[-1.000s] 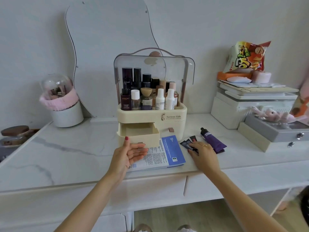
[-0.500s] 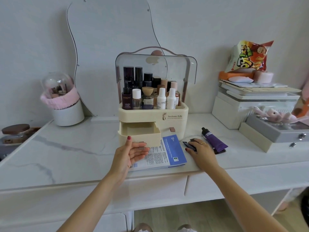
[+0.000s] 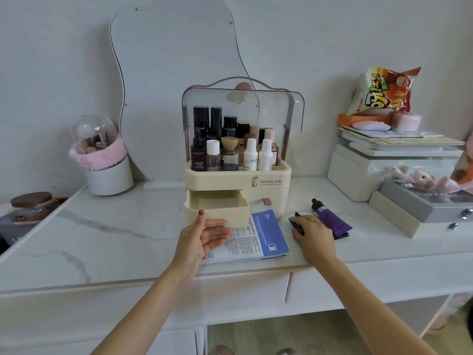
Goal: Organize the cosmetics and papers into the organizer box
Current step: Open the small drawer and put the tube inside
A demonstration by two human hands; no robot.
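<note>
The right hand (image 3: 313, 235) lies palm-down on the tabletop (image 3: 102, 234), covering most of some small dark sachets (image 3: 297, 224); only their dark tips poke out at its left, so their number and print cannot be made out. Its fingers curl over them, though whether they are actually gripped cannot be told. A ring shows on one finger. Just right of that hand lies a purple tube (image 3: 330, 217) with a black cap, its near end partly hidden behind the hand.

The left hand (image 3: 204, 235) is partly closed on the front of the open drawer (image 3: 217, 206), thumb on the front panel and fingers curled at its lower edge. It hides the far left corner of the leaflets (image 3: 258, 239), a flat stack of blue and white printed papers lying just in front of the drawer.

The drawer sticks out from the cream organizer box (image 3: 238, 179), which stands at the middle of the tabletop. Bottles (image 3: 230, 147) stand packed upright in its upper tray, under a raised clear lid.

Far left are a domed brush holder (image 3: 102, 155) and a brown-lidded jar (image 3: 32, 204). At far right, stacked white boxes (image 3: 384, 162) carry a snack bag (image 3: 381, 90). A wavy mirror (image 3: 174, 73) hangs behind.
</note>
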